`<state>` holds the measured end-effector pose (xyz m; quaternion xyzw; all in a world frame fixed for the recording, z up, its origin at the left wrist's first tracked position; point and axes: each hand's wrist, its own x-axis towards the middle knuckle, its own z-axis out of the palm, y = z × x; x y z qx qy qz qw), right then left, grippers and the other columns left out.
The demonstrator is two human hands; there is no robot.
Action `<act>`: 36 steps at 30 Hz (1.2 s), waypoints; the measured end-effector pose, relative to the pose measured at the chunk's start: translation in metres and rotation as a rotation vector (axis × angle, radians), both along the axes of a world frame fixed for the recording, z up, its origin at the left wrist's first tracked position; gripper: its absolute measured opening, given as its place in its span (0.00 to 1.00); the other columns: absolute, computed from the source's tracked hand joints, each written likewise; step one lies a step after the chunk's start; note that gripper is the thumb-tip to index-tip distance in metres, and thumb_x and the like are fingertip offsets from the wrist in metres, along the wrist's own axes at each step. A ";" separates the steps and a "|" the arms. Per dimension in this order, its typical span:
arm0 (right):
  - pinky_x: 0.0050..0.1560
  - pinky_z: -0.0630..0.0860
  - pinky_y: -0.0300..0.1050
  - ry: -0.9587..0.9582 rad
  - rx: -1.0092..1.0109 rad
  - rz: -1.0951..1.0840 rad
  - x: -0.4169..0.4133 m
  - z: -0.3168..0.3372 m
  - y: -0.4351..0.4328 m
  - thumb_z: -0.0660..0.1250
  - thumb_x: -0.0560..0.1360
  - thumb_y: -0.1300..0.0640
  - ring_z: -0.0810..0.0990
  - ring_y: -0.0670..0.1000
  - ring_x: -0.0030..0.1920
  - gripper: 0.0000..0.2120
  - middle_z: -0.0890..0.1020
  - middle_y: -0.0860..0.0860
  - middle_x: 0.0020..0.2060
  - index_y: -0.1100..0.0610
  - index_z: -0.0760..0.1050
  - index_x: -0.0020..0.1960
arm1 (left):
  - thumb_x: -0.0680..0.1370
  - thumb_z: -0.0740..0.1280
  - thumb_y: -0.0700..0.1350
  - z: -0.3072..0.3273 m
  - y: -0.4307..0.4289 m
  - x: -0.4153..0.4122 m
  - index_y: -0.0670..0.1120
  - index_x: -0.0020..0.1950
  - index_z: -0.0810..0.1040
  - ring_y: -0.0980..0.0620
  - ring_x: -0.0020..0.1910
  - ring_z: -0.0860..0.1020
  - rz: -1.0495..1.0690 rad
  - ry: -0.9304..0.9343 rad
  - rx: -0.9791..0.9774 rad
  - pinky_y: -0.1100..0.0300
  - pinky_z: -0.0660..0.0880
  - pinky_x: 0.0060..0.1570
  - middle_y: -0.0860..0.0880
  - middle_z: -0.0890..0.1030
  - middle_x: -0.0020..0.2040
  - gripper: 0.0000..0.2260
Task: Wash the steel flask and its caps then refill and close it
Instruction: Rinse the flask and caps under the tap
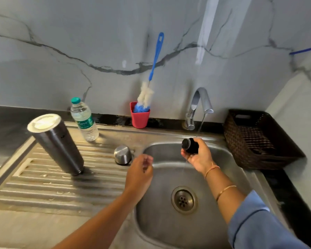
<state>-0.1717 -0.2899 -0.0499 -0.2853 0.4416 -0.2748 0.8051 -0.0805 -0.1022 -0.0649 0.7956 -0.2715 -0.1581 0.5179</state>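
Observation:
The steel flask point(56, 143) stands upside down on the ribbed drainboard point(43, 187), its base facing up. A steel cup-shaped cap point(122, 155) sits mouth down beside the sink basin point(162, 209). My right hand point(198, 157) grips a black inner cap point(190, 145) over the basin, under a thin stream of water from the tap point(198, 106). Over the basin's left rim hovers my left hand point(140, 172), fingers loosely curled and holding nothing.
A plastic water bottle point(84, 119) with a green cap stands behind the flask. A red cup point(140, 116) holds a blue-handled bottle brush point(152, 76) against the marble wall. A dark wicker basket point(257, 139) sits right of the sink.

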 end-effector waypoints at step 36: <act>0.48 0.72 0.30 0.258 -1.205 0.110 0.006 -0.004 -0.046 0.54 0.81 0.47 0.76 0.41 0.50 0.11 0.77 0.49 0.50 0.50 0.71 0.57 | 0.82 0.53 0.56 0.037 -0.193 -0.021 0.46 0.53 0.65 0.47 0.44 0.78 -0.094 0.237 0.017 0.48 0.77 0.47 0.47 0.77 0.42 0.13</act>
